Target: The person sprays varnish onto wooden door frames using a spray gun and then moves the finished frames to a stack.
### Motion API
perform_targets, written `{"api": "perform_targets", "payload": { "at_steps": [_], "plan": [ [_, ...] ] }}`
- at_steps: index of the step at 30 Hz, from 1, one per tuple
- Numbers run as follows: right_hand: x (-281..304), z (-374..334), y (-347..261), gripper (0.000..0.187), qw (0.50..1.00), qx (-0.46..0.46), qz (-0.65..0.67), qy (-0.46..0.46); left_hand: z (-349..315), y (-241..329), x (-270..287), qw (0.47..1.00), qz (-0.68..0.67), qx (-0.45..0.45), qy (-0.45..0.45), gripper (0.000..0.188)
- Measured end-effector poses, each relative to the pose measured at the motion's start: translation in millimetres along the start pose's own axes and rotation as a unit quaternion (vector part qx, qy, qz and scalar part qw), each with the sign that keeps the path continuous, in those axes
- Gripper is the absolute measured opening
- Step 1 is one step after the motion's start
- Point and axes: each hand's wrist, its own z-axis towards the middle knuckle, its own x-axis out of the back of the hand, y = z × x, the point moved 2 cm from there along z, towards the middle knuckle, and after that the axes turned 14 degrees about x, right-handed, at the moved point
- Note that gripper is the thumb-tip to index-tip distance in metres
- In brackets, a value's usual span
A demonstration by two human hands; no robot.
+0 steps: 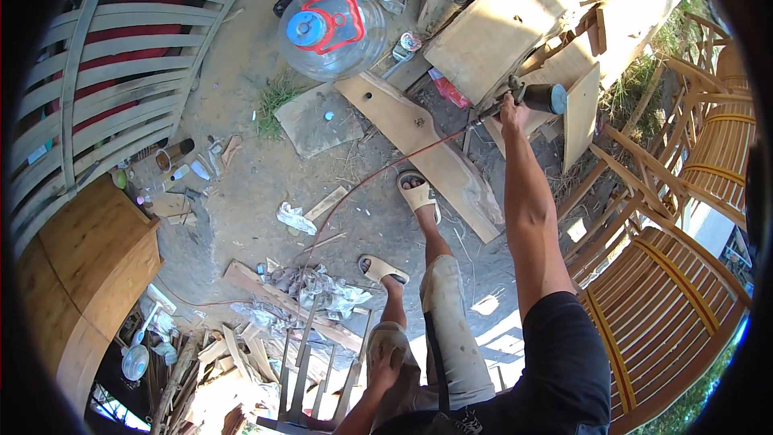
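Right hand (512, 113) closed round what looks like a spray gun (544, 98), held by the lower corner of a broad pale board (491, 40); the left hand (386, 366), holding nothing, lies loosely open on the trousers (451, 322). A reddish hose (364, 174) crosses a wavy-edged plank (400, 122). Good handling likely needs a steady wrist, and slack kept off the sandals (383, 269).

sunlit dirt ground (229, 225), slatted wooden chairs (656, 318) at right, pale slatted frame (133, 60) at upper left
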Motion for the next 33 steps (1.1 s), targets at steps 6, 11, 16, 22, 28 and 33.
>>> {"api": "perform_targets", "payload": {
  "at_steps": [6,11,16,22,28,33],
  "plan": [
    [65.3,-73.9,-49.3,0.048,0.987,0.069,-0.142,-0.011,2.2,43.7,52.2,0.972,-0.160,-0.097,0.140,0.041],
    [118.2,-210.6,-170.4,0.046,0.928,0.316,-0.185,-0.064,-11.7,98.0,137.0,0.936,-0.224,-0.186,0.200,0.042],
    [104.4,-381.4,-302.7,0.032,0.781,0.480,-0.227,-0.329,-70.1,119.5,206.6,0.873,-0.308,-0.231,0.299,0.052],
    [52.4,-594.0,-408.6,0.028,0.531,0.643,-0.156,-0.529,-149.9,91.5,266.6,0.818,-0.430,-0.301,0.235,0.065],
    [0.9,-828.8,-456.8,0.020,0.307,0.685,-0.052,-0.658,-192.7,-1.0,280.1,0.636,-0.586,-0.282,0.416,0.044],
    [-11.8,-983.4,-459.7,0.046,0.158,0.556,0.057,-0.814,-275.3,-109.4,288.0,0.520,-0.618,-0.206,0.552,0.041]
  ]
}}
